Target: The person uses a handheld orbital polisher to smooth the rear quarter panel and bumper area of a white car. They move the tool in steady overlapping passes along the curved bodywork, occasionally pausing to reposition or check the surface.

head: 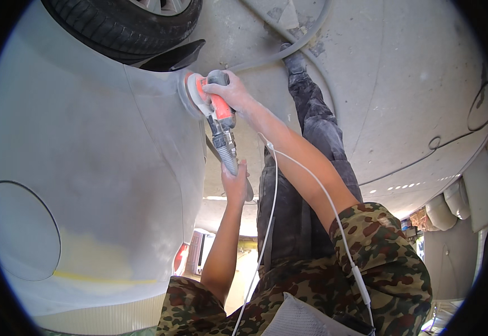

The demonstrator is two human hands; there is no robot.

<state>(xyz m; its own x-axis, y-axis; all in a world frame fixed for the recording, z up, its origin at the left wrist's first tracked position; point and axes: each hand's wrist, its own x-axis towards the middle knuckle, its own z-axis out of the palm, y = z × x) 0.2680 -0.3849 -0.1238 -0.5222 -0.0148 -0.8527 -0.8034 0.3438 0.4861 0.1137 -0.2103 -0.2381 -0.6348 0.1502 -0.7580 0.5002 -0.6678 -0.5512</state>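
My right hand (pixel 231 90) grips the red and black body of a pneumatic orbital sander (pixel 222 108). Its round pad (pixel 190 94) is against the lower rear edge of a car's body panel (pixel 143 126), just behind the wheel arch. Below it, my left hand (pixel 234 185) is closed around the grey ribbed hose (pixel 227 158) that leaves the sander. Pale dust coats both hands. The panel is dull grey with darker patches, and a yellowish area (pixel 95 256) lies near the round fuel flap (pixel 23 229).
A car tyre (pixel 130 31) and a black mudflap (pixel 176 56) are at the upper left. A thick grey hose (pixel 311 35) loops over the concrete floor (pixel 408 92) by my foot (pixel 294 63). A thin dark cable (pixel 412 166) lies to the right. A white cord (pixel 275 185) hangs before me.
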